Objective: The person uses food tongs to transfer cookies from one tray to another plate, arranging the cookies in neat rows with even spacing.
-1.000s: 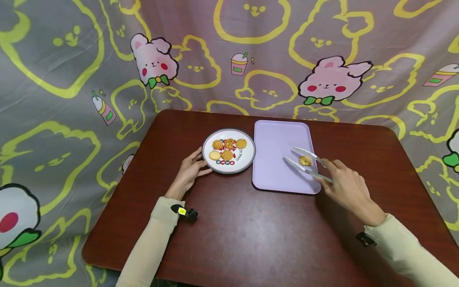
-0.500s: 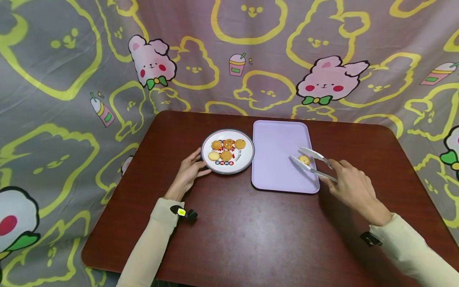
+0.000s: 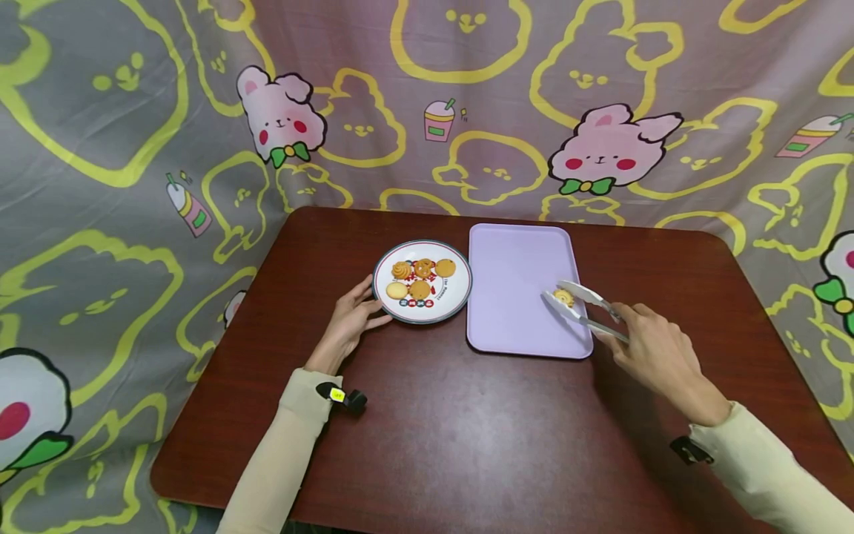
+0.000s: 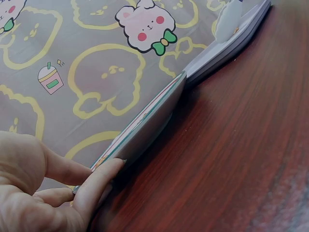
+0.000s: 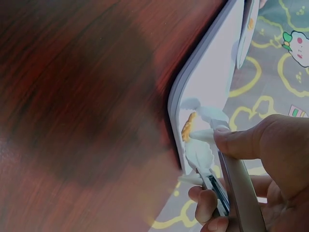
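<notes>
My left hand (image 3: 350, 319) grips the near-left rim of a round white plate (image 3: 454, 297); in the left wrist view the thumb (image 4: 99, 186) lies along the rim's outside. Several cookies (image 3: 419, 289) sit on the plate. With my right hand (image 3: 654, 348) I hold metal tongs (image 3: 603, 326) with pale tips, arms spread apart. Between the tips a single golden cookie (image 3: 563, 297) rests on the lilac tray (image 3: 514, 326), near its right edge. From the right wrist view, the cookie (image 5: 189, 126) appears close to the tips; whether they touch it I cannot tell.
Plate and tray stand side by side on a dark red-brown table (image 3: 467, 430), their edges meeting or nearly so. A patterned curtain (image 3: 373, 170) hangs behind the table and at its sides.
The tongs have shifted slightly right and their tips have closed in around the cookie on the tray. The left hand keeps its place at the plate.
</notes>
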A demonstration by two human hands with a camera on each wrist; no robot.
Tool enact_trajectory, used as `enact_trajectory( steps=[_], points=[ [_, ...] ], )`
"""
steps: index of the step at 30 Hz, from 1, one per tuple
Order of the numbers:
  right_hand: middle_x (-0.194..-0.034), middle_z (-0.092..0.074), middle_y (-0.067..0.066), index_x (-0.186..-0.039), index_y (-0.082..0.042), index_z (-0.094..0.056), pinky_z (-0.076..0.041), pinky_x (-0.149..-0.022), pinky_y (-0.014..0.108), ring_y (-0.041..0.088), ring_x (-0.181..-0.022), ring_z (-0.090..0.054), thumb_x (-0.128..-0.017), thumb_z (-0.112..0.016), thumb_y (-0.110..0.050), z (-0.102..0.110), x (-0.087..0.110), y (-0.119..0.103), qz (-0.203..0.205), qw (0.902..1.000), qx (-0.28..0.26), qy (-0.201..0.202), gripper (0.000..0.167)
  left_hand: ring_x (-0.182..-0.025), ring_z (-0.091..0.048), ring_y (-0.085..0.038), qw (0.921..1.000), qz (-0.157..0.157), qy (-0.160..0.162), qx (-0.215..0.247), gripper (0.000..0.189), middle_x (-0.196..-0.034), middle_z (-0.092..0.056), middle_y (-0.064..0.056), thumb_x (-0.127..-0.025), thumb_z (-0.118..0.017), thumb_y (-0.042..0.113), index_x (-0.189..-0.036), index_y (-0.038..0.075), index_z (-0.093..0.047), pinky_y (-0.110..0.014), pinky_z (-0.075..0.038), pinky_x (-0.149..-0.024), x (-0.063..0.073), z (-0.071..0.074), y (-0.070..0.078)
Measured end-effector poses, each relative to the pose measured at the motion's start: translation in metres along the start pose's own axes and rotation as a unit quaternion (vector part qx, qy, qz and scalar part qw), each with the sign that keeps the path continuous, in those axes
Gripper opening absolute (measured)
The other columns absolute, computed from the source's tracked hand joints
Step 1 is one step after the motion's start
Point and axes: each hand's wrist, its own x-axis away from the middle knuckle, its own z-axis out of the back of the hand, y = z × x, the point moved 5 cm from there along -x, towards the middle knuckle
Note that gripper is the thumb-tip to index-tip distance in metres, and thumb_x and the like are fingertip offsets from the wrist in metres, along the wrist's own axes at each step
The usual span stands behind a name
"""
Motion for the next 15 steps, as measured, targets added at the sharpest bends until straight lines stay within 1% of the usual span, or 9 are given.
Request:
enact_trajectory(
  steps=[6, 11, 15],
  points=[
    [-0.097, -0.067, 0.02, -0.129, -0.004, -0.065, -0.045, -0.039, 0.046, 0.034, -0.065, -0.06, -0.089, -0.08, -0.029, -0.0013, 0.002, -0.0013, 0.007, 0.9999, -0.007, 0.011, 0.049, -0.128, -0.054, -0.028, 1.0, 0.0, 0.001, -0.004, 0.072, -0.164, -0.034, -0.02, -0.103, -0.05, -0.006, -0.167, 0.02, -0.028, -0.028, -0.068, -0.087, -0.0004, -0.0004, 0.0],
    [-0.099, -0.068, 0.021, -0.129, -0.004, -0.065, -0.046, -0.04, 0.05, 0.038, -0.067, -0.062, -0.088, -0.081, -0.029, -0.0018, 0.0031, -0.0033, 0.01, 0.9998, -0.008, 0.015, 0.051, -0.127, -0.054, -0.027, 1.0, 0.001, 0.001, -0.01, 0.071, -0.164, -0.034, -0.019, -0.104, -0.05, -0.005, -0.166, 0.021, -0.028, -0.028, -0.068, -0.088, -0.0008, 0.0, -0.001],
    [-0.097, -0.066, 0.02, -0.128, -0.003, -0.064, -0.044, -0.038, 0.047, 0.036, -0.064, -0.06, -0.087, -0.081, -0.029, 0.0003, 0.0048, -0.0045, 0.003, 0.9999, -0.004, 0.013, 0.052, -0.131, -0.053, -0.029, 1.0, 0.003, 0.0, -0.007, 0.072, -0.165, -0.033, -0.019, -0.104, -0.05, -0.005, -0.167, 0.021, -0.027, -0.028, -0.068, -0.088, -0.0006, 0.0009, 0.0]
  ],
)
